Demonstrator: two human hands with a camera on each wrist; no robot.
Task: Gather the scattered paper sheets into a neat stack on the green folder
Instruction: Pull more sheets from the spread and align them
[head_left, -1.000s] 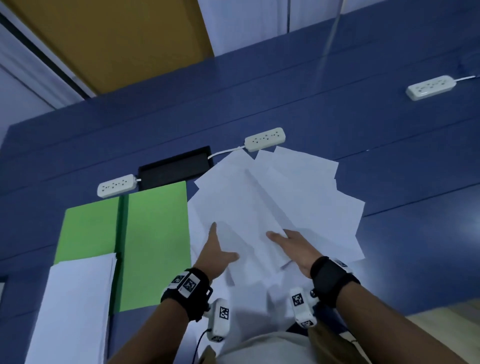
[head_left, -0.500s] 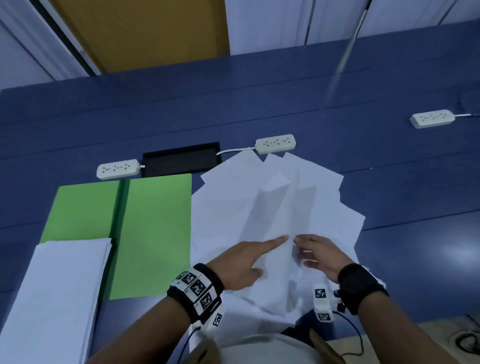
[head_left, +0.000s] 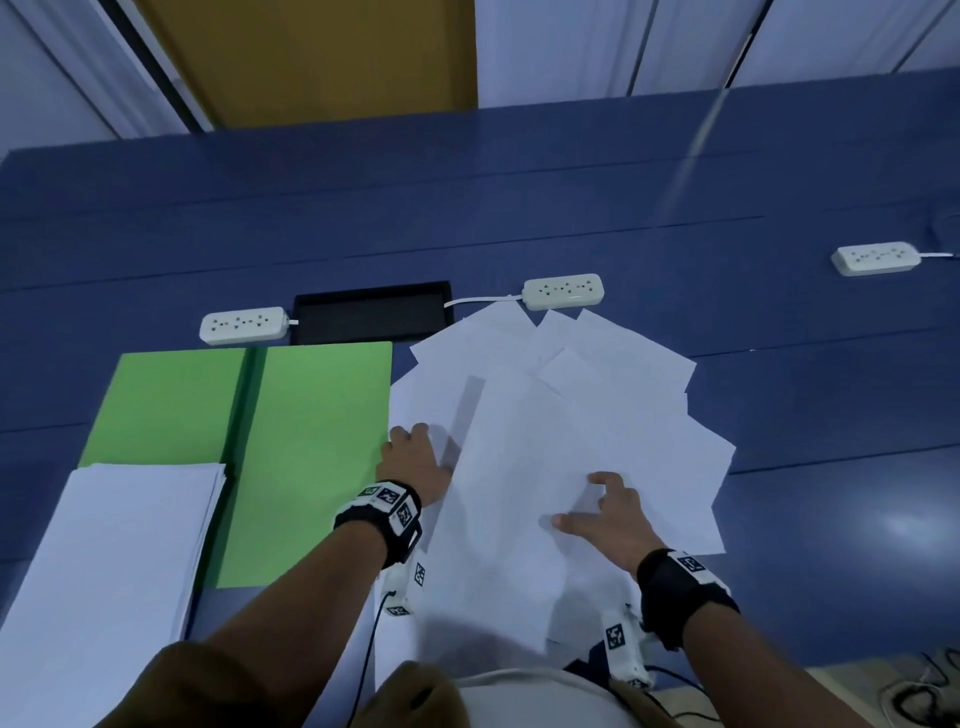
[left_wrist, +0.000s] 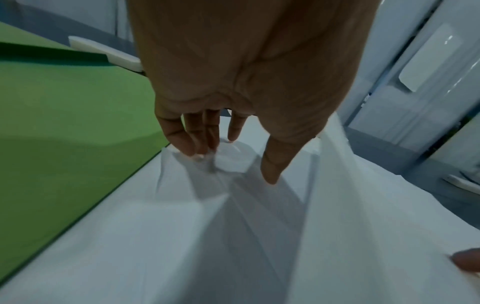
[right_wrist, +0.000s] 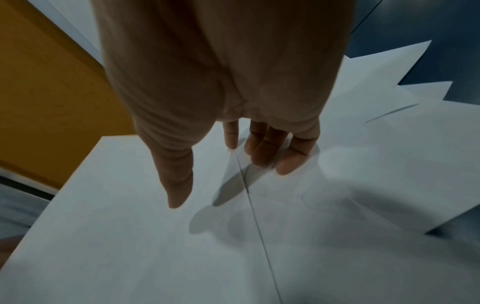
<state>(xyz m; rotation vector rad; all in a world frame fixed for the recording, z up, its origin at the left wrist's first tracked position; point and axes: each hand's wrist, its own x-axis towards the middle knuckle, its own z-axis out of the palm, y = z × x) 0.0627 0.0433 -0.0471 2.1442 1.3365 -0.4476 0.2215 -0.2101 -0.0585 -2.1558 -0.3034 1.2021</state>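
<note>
White paper sheets (head_left: 566, 415) lie fanned over the blue table (head_left: 519, 208) in the head view, just right of the open green folder (head_left: 311, 441), their left edges touching or nearly touching its right edge. A neater pile of paper (head_left: 104, 561) sits on the folder's near left corner. The left hand (head_left: 415, 457) rests at the fan's left edge beside the folder; the right hand (head_left: 613, 514) lies spread flat near the middle of the sheets. The two hands are well apart. Three power strips and a black hatch (head_left: 371, 317) lie farther back.

From the left wrist, the left hand (left_wrist: 233, 86) has its fingers (left_wrist: 182, 142) bent down onto crumpled paper, while the thumb hangs free; whether they pinch a sheet or only press it I cannot tell. The folder (left_wrist: 64, 123) runs right alongside, to the left.

From the right wrist, the right hand (right_wrist: 221, 82) shows straight fingers (right_wrist: 291, 162) touching the top sheets and gripping nothing.

My judgement: the gathering is in hand, with most sheets not yet stacked. The folder lies left of both hands, its long side running away from the person, and the left hand is nearer, so the sheets must travel leftward.
</note>
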